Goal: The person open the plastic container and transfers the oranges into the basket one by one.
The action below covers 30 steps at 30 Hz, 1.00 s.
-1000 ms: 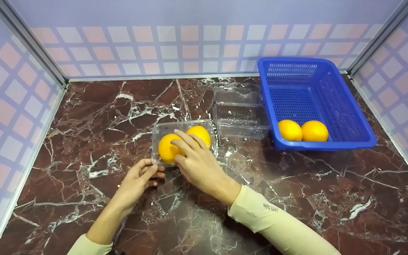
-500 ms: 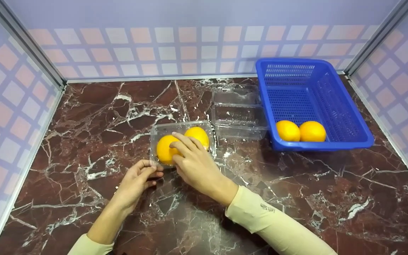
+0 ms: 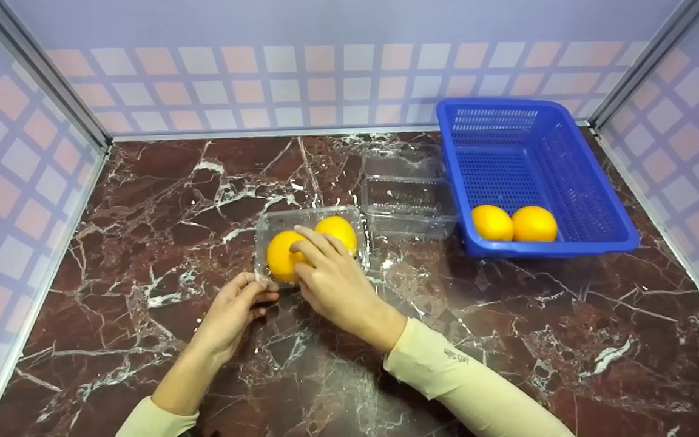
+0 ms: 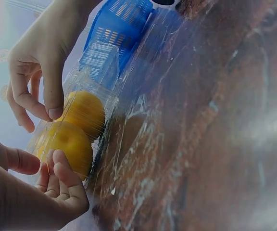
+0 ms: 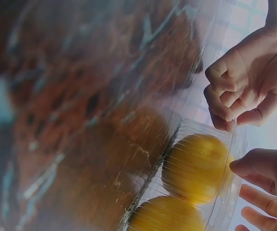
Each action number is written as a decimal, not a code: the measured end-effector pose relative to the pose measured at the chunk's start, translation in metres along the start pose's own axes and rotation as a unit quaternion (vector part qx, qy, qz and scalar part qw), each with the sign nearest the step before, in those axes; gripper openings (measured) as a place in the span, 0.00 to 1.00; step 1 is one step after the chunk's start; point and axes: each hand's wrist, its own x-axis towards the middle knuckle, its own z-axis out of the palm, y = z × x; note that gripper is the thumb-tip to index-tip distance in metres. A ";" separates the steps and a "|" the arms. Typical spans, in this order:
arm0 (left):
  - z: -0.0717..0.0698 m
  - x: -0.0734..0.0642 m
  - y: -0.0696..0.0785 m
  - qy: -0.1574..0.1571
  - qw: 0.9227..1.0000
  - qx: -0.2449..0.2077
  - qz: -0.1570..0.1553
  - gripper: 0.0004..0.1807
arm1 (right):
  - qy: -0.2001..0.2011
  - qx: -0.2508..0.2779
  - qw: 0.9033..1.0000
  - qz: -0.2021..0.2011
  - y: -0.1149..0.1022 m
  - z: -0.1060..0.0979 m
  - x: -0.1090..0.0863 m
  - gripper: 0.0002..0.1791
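Observation:
A clear plastic fruit box sits on the marble-patterned table with two oranges in it, a left orange and a right orange. My left hand pinches the box's near left corner between thumb and fingers. The right wrist view shows this left hand at the plastic rim. Over the oranges lies my right hand, fingers spread and loosely bent. Its thumb is at the upper rim in the right wrist view. Whether clear plastic lies between this hand and the fruit, I cannot tell.
Right of the box stand further clear plastic boxes, opened out. A blue basket is at the right rear, with two oranges at its near end. Tiled-pattern panels enclose the table at back and sides.
The view has shifted slightly. Both hands stay at the box in nearly the same places, and the oranges have not visibly moved.

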 end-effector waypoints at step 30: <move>-0.024 -0.011 0.008 0.010 0.991 0.130 0.016 0.05 | 0.067 0.102 0.992 0.012 0.016 -0.021 -0.021 0.15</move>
